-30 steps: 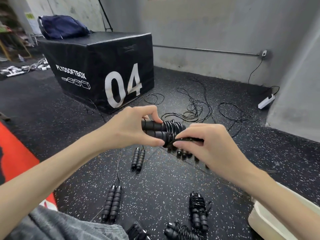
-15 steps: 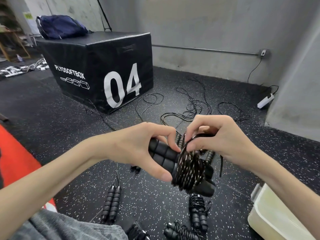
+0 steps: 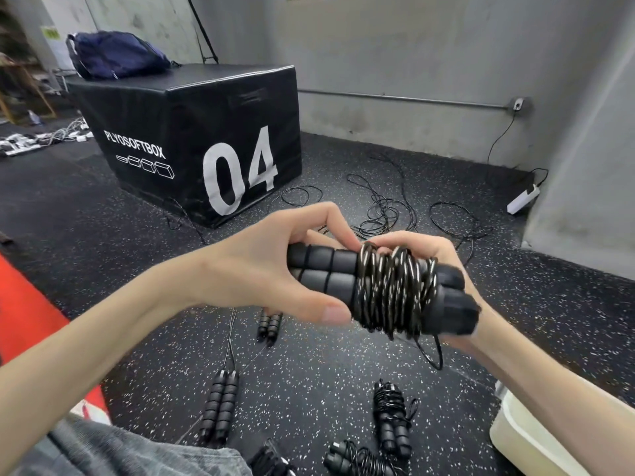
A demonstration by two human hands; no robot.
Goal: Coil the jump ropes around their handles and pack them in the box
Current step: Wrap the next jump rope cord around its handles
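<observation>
Hands [image 3: 271, 266] gripping coiled jump rope [image 3: 381, 290], box [image 3: 515, 438] rim lower right, floor [image 3: 343, 365] between

Speckled floor [image 3: 343, 372], plyo box [image 3: 192, 132], loose ropes [image 3: 381, 214], coiled ropes [image 3: 391, 420], white bin [image 3: 522, 438]

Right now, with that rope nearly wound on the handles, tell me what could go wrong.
1. A loose tail hangs below the coil; unless it is tucked, the turns may slacken.
2. The left hand grips only the bare end of the handles, so the pair might twist apart.
3. The right hand sits mostly behind the coil; shifting it to reach the white box could loosen the wraps.
</observation>
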